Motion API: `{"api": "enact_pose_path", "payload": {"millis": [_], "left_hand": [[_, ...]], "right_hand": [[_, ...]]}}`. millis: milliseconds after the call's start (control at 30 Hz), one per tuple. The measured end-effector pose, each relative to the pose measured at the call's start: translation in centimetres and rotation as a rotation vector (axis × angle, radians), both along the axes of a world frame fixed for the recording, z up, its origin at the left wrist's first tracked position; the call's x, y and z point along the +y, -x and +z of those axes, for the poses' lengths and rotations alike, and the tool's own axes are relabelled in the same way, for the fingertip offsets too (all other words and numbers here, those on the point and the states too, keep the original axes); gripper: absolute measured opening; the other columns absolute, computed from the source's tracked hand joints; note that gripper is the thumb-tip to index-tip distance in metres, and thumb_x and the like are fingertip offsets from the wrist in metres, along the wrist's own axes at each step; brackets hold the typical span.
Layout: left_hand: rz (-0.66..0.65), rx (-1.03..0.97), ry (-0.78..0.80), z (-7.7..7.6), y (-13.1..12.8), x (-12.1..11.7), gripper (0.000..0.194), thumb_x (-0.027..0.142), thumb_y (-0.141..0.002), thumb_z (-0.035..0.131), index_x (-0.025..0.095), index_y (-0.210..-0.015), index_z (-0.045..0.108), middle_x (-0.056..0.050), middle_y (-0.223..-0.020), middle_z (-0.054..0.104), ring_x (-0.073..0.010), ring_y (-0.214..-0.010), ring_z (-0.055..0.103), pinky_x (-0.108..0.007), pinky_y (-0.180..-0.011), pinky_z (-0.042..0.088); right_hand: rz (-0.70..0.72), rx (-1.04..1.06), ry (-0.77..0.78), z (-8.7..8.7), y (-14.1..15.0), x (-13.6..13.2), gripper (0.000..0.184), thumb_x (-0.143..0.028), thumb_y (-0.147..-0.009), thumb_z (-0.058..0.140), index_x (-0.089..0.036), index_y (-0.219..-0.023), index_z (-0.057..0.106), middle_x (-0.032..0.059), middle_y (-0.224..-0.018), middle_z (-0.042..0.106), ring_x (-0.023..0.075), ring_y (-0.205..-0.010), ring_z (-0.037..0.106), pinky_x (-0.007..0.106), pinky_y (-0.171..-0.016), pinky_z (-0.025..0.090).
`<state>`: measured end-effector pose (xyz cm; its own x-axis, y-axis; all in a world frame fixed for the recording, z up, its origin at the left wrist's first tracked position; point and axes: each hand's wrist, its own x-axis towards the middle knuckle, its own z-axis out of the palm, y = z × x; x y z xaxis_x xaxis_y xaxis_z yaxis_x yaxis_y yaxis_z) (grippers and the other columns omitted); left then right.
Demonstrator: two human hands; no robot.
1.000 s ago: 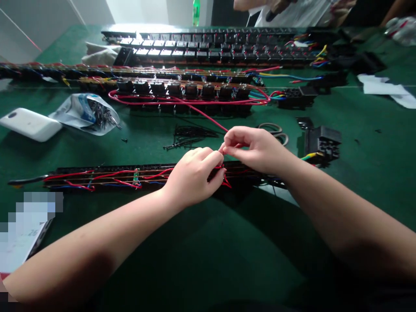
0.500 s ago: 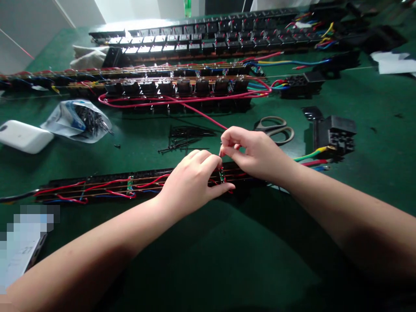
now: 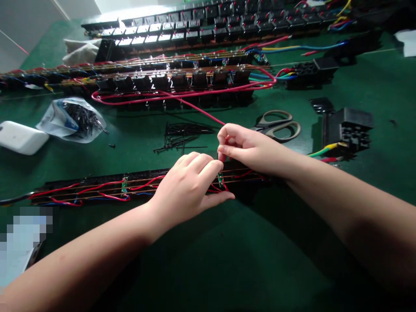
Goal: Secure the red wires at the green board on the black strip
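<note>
A long black strip (image 3: pixel 97 188) with red and blue wires and bare copper rails lies across the green table in front of me. My left hand (image 3: pixel 190 186) rests on its right part, fingers curled over the wires with the thumb along the near edge. My right hand (image 3: pixel 248 147) is just behind it, fingers pinched on the end of a long red wire (image 3: pixel 198 110). That wire runs back to a loop under the rows of black relay strips (image 3: pixel 182 80).
Scissors (image 3: pixel 277 125) lie right of my right hand. A pile of black cable ties (image 3: pixel 182 134) sits behind the strip. A black relay socket (image 3: pixel 349 125) with coloured leads is at the right. A plastic bag of small parts (image 3: pixel 73 119) and a white box (image 3: pixel 21 137) lie left.
The view has tilted down, so the table items sit higher in frame. My left hand has slid a little toward me on the strip; my right hand keeps its pinch on the red wire.
</note>
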<state>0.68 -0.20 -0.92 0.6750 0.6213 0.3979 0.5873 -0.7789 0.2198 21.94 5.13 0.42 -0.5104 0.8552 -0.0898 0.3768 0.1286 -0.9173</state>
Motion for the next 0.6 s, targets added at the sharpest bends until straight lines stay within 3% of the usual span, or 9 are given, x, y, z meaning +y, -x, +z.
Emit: {"api": "enact_pose_path", "payload": {"millis": [300,400,500,600], "left_hand": [[0.014,0.032,-0.076,0.06,0.06,-0.12,0.049,0.061,-0.099,0.059,0.013,-0.108,0.064,-0.010,-0.103,0.073,-0.0249,-0.092,0.067,-0.040,-0.081,0.054],[0.005,0.027,-0.084,0.08,-0.02,-0.05,0.048,0.059,-0.099,0.060,0.013,-0.108,0.065,-0.010,-0.105,0.074,-0.0251,-0.094,0.068,-0.039,-0.081,0.055],[-0.010,0.031,-0.097,0.09,-0.05,-0.04,0.045,0.057,-0.100,0.061,0.013,-0.105,0.065,-0.012,-0.109,0.074,-0.0261,-0.095,0.070,-0.039,-0.080,0.055],[-0.022,0.037,-0.101,0.17,-0.01,-0.02,0.043,0.056,-0.101,0.059,0.013,-0.100,0.065,-0.012,-0.108,0.075,-0.0264,-0.093,0.070,-0.039,-0.078,0.056]], "right_hand": [[-0.063,0.006,0.030,0.28,-0.37,-0.15,0.011,-0.028,-0.089,0.067,-0.020,-0.096,0.063,0.0008,-0.078,0.071,0.0180,-0.074,0.067,0.030,-0.067,0.048],[0.032,-0.055,0.002,0.53,-0.58,0.01,0.015,-0.031,-0.089,0.067,-0.019,-0.097,0.071,0.0025,-0.083,0.076,0.0194,-0.078,0.070,0.030,-0.068,0.050],[0.149,-0.086,-0.115,0.69,-0.73,0.04,0.013,-0.029,-0.091,0.065,-0.020,-0.092,0.074,0.0023,-0.090,0.079,0.0181,-0.085,0.072,0.030,-0.077,0.053],[0.201,-0.106,-0.238,0.81,-0.68,-0.23,0.013,-0.022,-0.091,0.060,-0.019,-0.092,0.073,0.0012,-0.089,0.077,0.0156,-0.083,0.069,0.027,-0.075,0.052]]}}
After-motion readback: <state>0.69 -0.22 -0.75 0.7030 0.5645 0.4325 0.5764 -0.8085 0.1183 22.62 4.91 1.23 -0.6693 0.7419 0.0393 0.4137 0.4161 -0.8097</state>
